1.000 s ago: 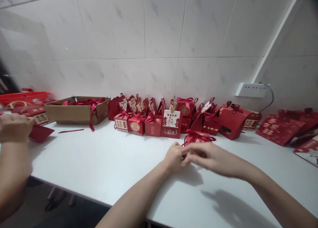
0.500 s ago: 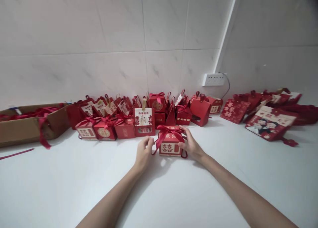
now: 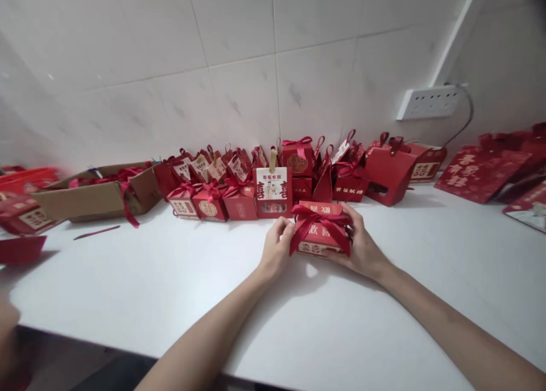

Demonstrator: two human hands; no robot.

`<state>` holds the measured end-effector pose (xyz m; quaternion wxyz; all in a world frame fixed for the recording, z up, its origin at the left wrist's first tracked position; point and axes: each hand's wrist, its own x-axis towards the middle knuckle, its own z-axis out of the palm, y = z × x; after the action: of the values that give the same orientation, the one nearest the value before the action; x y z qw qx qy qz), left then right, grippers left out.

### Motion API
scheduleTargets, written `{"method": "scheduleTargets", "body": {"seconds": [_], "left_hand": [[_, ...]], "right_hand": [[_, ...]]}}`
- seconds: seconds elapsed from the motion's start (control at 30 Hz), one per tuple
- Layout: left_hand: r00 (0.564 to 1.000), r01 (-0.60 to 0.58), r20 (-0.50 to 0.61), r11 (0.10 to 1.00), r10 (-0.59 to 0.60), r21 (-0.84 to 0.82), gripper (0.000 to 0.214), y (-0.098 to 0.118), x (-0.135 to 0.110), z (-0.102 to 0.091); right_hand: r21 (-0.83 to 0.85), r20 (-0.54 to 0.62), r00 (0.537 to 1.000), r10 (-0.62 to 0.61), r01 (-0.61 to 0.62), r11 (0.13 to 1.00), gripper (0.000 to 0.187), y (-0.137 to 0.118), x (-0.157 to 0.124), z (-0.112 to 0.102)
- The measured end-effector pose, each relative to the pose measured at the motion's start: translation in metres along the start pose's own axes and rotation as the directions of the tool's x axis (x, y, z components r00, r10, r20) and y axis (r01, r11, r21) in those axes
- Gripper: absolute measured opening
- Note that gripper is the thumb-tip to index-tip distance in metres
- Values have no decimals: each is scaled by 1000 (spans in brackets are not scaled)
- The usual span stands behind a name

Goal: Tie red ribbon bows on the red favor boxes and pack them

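Observation:
A small red gift box (image 3: pixel 321 230) tied with a dark red ribbon bow sits on the white table (image 3: pixel 170 288), tipped slightly toward me. My left hand (image 3: pixel 277 248) pinches its left side with curled fingers. My right hand (image 3: pixel 362 246) wraps around its right side, fingers over the top edge. Both hands grip the box just in front of a row of similar red gift boxes (image 3: pixel 239 192) lined along the tiled wall.
A brown cardboard box (image 3: pixel 98 195) with red ribbons stands at the left, with a loose ribbon strip (image 3: pixel 96 232) before it. Flat red bags (image 3: pixel 480 172) lie at the right. A white power strip (image 3: pixel 429 102) hangs on the wall. Another person's blurred arm (image 3: pixel 6 323) shows at the lower left.
My hands went from touching each other in front of the box to gripping it on both sides. The box now tilts toward me, and my view has swung back left.

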<state>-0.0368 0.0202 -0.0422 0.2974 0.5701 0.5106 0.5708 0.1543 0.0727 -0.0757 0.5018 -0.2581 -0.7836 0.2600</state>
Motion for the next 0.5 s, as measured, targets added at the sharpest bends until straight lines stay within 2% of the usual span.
{"method": "scheduleTargets", "body": {"seconds": [0.07,0.17,0.33,0.4,0.5], "left_hand": [[999,-33,4,999,33,7,33,0,1,-4],[997,-76,-7,997,76,-26,38,0,5,-8],[997,-76,-28,996,74,-52,38,3,8,-10],[996,-84,-32,996,83,-30,36,4,7,-9],[993,-94,-75,995,96,22,34,2,3,-7]], "right_hand": [[0,3,999,-35,35,999,96,-4,1,2],[-98,27,996,-86,88,991,101,-6,4,1],[-187,75,991,-109,122,975,93,-11,3,-1],[-169,107,990,-87,104,980,94,-14,3,-1],[-88,187,982,-3,20,996,104,-20,3,-3]]}}
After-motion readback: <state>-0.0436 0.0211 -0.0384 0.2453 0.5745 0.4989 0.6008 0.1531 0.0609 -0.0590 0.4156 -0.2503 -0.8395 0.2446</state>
